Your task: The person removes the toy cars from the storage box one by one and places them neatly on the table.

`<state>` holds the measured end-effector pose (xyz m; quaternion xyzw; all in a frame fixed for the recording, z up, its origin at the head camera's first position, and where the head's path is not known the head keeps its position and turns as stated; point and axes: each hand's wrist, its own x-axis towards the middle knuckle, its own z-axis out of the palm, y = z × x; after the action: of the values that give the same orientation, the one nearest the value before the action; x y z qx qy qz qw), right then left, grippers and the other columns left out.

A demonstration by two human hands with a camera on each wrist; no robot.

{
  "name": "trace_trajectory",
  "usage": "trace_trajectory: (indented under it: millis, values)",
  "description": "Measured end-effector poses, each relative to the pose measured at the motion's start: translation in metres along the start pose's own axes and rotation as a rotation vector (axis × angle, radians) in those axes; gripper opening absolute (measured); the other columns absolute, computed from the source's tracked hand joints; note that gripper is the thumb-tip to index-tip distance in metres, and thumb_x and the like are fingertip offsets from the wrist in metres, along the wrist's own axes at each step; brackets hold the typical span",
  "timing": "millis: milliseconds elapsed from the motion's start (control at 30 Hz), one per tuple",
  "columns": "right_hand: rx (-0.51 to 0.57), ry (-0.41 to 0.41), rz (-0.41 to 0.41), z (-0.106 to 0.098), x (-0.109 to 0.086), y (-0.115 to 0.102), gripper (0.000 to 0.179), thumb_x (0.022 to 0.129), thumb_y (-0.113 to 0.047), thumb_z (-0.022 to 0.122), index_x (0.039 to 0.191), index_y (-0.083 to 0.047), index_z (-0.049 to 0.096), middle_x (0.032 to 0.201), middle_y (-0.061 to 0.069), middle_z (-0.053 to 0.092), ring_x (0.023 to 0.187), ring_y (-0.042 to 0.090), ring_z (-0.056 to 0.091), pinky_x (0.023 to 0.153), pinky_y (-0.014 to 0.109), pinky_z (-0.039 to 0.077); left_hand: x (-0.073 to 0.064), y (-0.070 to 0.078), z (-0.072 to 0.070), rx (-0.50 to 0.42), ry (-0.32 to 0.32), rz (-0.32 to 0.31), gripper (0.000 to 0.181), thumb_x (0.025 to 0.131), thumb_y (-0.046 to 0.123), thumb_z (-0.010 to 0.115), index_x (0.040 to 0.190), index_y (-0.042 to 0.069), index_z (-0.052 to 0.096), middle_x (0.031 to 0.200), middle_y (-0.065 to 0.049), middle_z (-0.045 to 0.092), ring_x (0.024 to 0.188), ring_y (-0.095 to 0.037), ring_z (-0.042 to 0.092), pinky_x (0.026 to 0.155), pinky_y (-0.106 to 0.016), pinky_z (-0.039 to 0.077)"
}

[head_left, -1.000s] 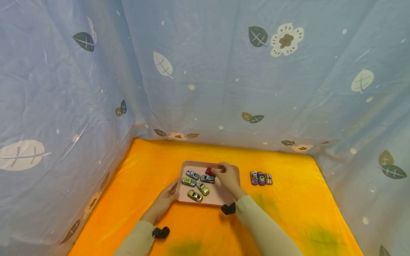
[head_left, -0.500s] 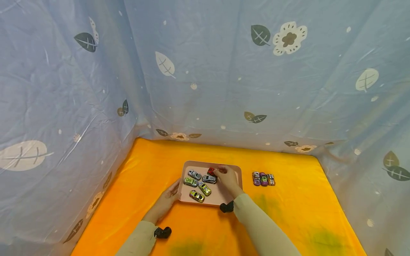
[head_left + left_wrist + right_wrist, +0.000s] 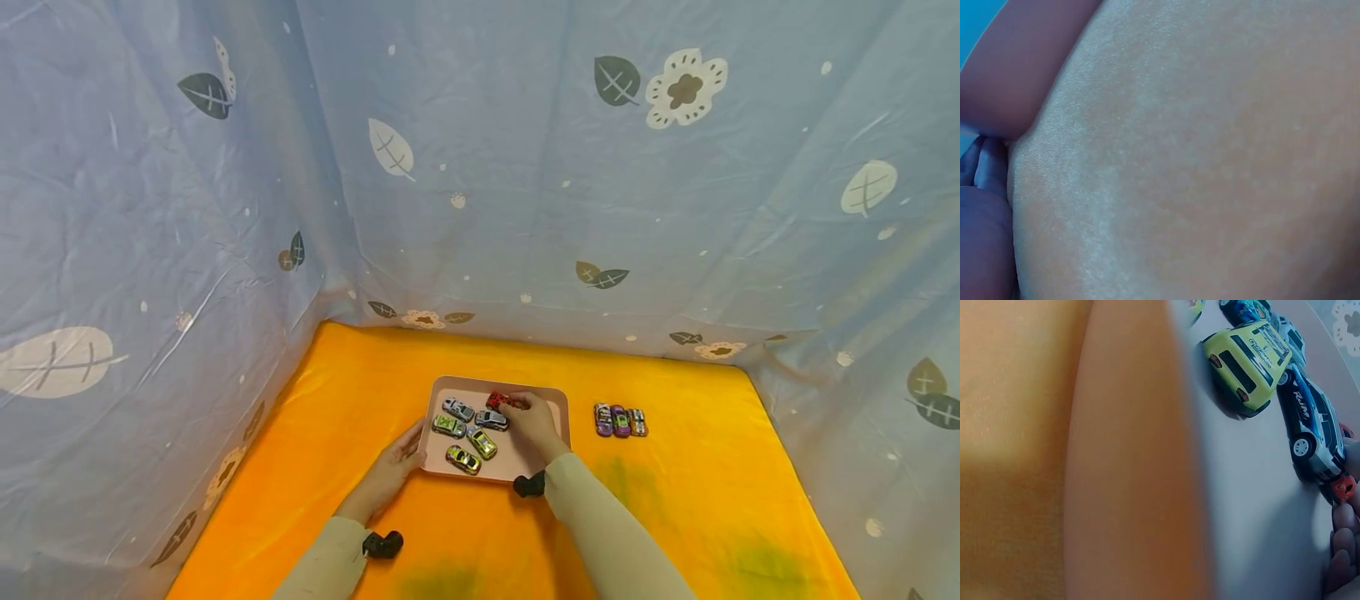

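Observation:
My left hand point(image 3: 390, 468) grips the left edge of a shallow pink tray point(image 3: 521, 468); its hold is mostly hidden in the left wrist view, where skin fills the picture. With the fingertips of my right hand point(image 3: 534, 427) I pinch a red toy car point(image 3: 498, 401) near the tray's far side. Right beside it sits a silver toy car point(image 3: 492, 419), seen closely in the right wrist view. A white-grey car point(image 3: 457, 409), a green car point(image 3: 448, 426), a yellow car point(image 3: 482, 442) and a yellow-purple car point(image 3: 463, 459) lie in the left half of the tray.
To the right of the tray, a patterned purple car point(image 3: 603, 419), a purple-green car point(image 3: 620, 421) and a smaller multicoloured car point(image 3: 637, 422) stand in a row on the orange cloth point(image 3: 690, 475). Blue patterned curtains point(image 3: 487, 242) hang behind and at both sides.
The head view has shifted slightly, so everything appears a little further right. My right fingers have drawn in a bit around the red car; the left hand stays on the tray.

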<state>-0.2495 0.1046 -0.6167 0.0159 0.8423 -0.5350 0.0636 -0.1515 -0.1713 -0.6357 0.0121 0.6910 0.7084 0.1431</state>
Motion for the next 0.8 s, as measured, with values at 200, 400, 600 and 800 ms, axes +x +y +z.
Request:
trace_trajectory:
  millis: [200,400,600,800]
  values:
    - [-0.034,0.002,-0.015,0.0006,0.0008,0.0009,0.039,0.089,-0.026,0.071,0.119,-0.001,0.065,0.101,0.006,0.066,0.088,0.020,0.059,0.078,0.035,0.051,-0.0001,0.0003,0.0003,0.003,-0.003,0.023,0.060,0.101,0.008,0.051,0.154,0.021,0.028,0.155,-0.012,0.030,0.139,-0.032,0.031,0.109,-0.042,0.032]
    - [-0.049,0.002,-0.014,0.0003,0.0013,0.0037,0.034,0.089,-0.029,0.071,0.113,-0.005,0.068,0.095,0.004,0.065,0.083,0.019,0.059,0.075,0.033,0.051,0.0002,-0.0002,0.0008,0.003,-0.003,0.010,0.059,0.101,0.010,0.050,0.154,0.024,0.028,0.155,-0.010,0.031,0.139,-0.030,0.032,0.109,-0.041,0.032]
    - [-0.054,0.012,-0.012,-0.0022,0.0005,0.0058,0.032,0.088,-0.033,0.072,0.108,-0.008,0.069,0.095,0.003,0.064,0.083,0.019,0.056,0.076,0.033,0.049,0.0003,0.0009,0.0024,-0.016,-0.001,0.005,0.059,0.101,0.008,0.050,0.154,0.023,0.029,0.155,-0.010,0.029,0.140,-0.029,0.030,0.110,-0.041,0.032]
    - [0.013,-0.006,0.007,-0.0075,-0.0044,0.0028,0.034,0.087,-0.034,0.072,0.107,-0.007,0.068,0.094,0.004,0.063,0.083,0.021,0.056,0.072,0.033,0.049,-0.0011,0.0017,0.0026,-0.027,0.008,0.015,0.059,0.100,0.005,0.050,0.154,0.020,0.029,0.155,-0.013,0.029,0.140,-0.032,0.030,0.109,-0.044,0.032]
